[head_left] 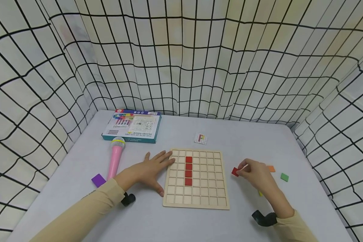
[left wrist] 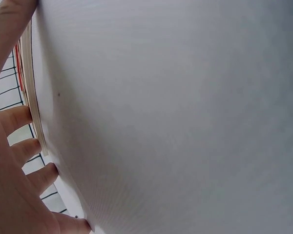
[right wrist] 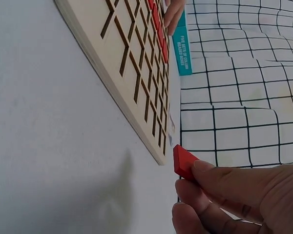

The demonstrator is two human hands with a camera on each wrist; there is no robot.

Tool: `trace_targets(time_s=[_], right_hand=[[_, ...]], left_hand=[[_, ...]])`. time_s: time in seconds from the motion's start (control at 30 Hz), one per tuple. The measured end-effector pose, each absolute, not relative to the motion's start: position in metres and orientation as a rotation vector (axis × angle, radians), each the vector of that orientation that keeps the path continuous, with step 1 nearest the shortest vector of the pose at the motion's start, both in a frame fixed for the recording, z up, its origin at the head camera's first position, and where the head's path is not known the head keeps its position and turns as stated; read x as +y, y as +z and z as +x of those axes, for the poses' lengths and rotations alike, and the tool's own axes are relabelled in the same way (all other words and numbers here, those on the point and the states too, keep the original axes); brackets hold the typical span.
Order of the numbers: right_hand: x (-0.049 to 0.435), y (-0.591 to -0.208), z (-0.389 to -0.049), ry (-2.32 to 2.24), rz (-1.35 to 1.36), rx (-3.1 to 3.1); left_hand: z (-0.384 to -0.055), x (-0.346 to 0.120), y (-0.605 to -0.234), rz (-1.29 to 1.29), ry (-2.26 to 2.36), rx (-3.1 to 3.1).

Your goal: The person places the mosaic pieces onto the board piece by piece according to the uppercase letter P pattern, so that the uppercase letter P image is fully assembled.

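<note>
A wooden grid board (head_left: 208, 192) lies mid-table, with a column of several red square tiles (head_left: 189, 166) in its left half. Along its left edge rests my left hand (head_left: 152, 169), fingers spread and straight; the left wrist view shows the fingertips (left wrist: 31, 146) at the board's side. To the right of the board, my right hand (head_left: 255, 171) pinches another red tile (right wrist: 184, 162) between thumb and fingers, held above the table. Near that hand lie an orange tile (head_left: 271, 168), a green tile (head_left: 284, 177) and a partly hidden yellow tile (head_left: 260, 193).
Behind the board lies a small pattern card (head_left: 201, 138) with a coloured grid. At the back left is a flat printed box (head_left: 133, 126), with a pink microphone (head_left: 115, 158) in front. A purple tile (head_left: 98, 180) sits left of the microphone. Black netting (head_left: 181, 67) over white cloth surrounds the table.
</note>
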State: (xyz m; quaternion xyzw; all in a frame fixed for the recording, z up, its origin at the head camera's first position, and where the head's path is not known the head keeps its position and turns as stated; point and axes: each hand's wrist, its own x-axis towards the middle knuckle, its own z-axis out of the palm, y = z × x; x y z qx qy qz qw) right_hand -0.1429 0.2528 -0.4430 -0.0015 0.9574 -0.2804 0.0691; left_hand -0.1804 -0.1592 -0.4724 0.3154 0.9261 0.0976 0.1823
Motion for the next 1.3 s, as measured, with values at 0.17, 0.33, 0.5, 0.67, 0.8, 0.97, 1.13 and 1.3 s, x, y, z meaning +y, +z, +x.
trace_targets(time_s=[0.17,0.33,0.5,0.67,0.8,0.97,1.13,1.3], right_hand=[[0.245,-0.445,-0.141,-0.878,-0.019,2.836],[0.242,-0.446,-0.142,-0.93,-0.074,2.794],[0.239,-0.449,-0.143,-0.976,-0.089,2.731],[0.233,-0.451,-0.144,-0.999,-0.104,2.702],[0.228,-0.452,-0.144,-1.02,-0.126,2.696],[0.221,-0.452,-0.143,-1.048,-0.159,2.685],[0.213,-0.453,-0.143,-1.065,-0.189,2.669],[0.205,-0.456,-0.141,-1.077,-0.185,2.652]], left_hand=[[-0.18,-0.159,-0.472,0.894,0.276,2.614],[-0.18,-0.159,-0.472,0.891,0.275,2.617],[-0.18,-0.159,-0.473,0.894,0.273,2.618],[-0.18,-0.16,-0.474,0.902,0.273,2.623],[-0.18,-0.16,-0.476,0.9,0.272,2.624],[-0.181,-0.161,-0.475,0.896,0.265,2.621],[-0.183,-0.162,-0.476,0.897,0.26,2.617],[-0.183,-0.163,-0.477,0.899,0.261,2.613]])
